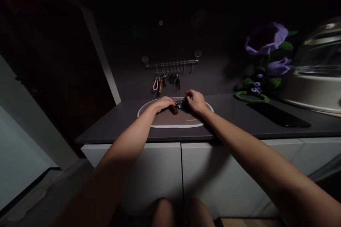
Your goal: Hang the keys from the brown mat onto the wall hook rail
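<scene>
A small bunch of keys [180,104] with metal parts lies between my hands, low over a brown oval mat [162,120] with a white rim. My left hand [163,103] reaches in from the left, its fingers closed on the near side of the bunch. Just below those fingertips a dark brown key fob [174,110] shows. At the right end of the bunch, my right hand [196,101] is curled with thumb and fingers close together. Its grip is partly hidden, and a dark piece beside it is too dim to make out.
Behind the mat a clear hook rail [173,64] on the wall carries several keys and a pink loop [155,84]. To the right are purple flowers [268,40], a green ring [252,97], a black flat object [279,114] and a pale domed appliance [314,88]. White cabinets [157,173] front the counter.
</scene>
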### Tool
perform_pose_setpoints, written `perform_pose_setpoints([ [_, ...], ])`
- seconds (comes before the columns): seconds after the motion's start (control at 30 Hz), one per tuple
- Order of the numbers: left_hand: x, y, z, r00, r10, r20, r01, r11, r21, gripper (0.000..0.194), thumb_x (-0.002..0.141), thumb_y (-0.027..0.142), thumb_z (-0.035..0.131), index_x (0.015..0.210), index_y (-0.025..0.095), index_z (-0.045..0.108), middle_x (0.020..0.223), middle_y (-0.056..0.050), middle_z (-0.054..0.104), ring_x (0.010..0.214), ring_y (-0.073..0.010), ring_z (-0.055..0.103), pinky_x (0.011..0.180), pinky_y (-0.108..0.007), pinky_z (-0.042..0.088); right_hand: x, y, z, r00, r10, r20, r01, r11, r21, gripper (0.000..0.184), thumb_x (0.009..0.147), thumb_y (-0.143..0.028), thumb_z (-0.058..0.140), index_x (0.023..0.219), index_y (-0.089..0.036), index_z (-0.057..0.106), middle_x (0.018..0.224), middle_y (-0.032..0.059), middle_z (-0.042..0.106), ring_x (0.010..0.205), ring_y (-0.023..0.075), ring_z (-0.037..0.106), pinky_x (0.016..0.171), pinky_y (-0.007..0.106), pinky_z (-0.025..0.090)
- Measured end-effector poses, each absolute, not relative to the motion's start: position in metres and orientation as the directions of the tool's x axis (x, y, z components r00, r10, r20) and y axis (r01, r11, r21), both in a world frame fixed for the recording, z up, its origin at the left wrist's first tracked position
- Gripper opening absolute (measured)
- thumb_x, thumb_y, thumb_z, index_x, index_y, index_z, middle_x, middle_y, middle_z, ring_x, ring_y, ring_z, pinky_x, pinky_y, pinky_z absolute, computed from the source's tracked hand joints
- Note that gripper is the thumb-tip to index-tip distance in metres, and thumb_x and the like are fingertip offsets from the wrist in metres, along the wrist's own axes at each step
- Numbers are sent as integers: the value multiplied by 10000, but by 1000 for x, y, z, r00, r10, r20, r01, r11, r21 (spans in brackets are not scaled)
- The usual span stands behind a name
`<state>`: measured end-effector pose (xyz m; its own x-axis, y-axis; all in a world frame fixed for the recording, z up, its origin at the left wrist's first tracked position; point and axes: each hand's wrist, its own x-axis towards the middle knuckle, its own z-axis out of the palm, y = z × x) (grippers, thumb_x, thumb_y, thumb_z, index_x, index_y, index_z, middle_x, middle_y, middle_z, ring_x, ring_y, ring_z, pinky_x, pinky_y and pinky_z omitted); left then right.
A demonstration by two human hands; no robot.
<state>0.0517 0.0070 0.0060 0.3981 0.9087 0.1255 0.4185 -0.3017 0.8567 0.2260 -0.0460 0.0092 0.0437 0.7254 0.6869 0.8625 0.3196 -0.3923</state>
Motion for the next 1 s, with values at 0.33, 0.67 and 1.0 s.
perform_pose_setpoints([
  [0.33,48,-1,18,448,892,56,49,-87,995,55,660,138,642,679,117,595,613,-1,584,568,-74,525,640,-228,399,226,-44,9,-8,708,707,863,362,-352,263,750,-144,447,937,-150,631,969,89,659,915,208,581,817,313,423],
  [0.67,44,-6,31,462,863,205,-378,-17,926,46,769,93,536,729,98,559,757,-74,644,714,-140,623,783,-352,486,223,-49,11,-44,661,749,813,459,-358,244,766,-181,453,937,-171,626,930,70,659,856,177,584,789,298,428],
  [1.0,45,-9,37,449,850,276,-513,-8,858,102,816,99,474,753,91,555,778,-74,653,818,-154,637,895,-370,466,215,-55,14,-123,659,742,707,583,-400,224,807,-345,458,847,-173,598,831,45,622,762,144,536,721,266,400],
])
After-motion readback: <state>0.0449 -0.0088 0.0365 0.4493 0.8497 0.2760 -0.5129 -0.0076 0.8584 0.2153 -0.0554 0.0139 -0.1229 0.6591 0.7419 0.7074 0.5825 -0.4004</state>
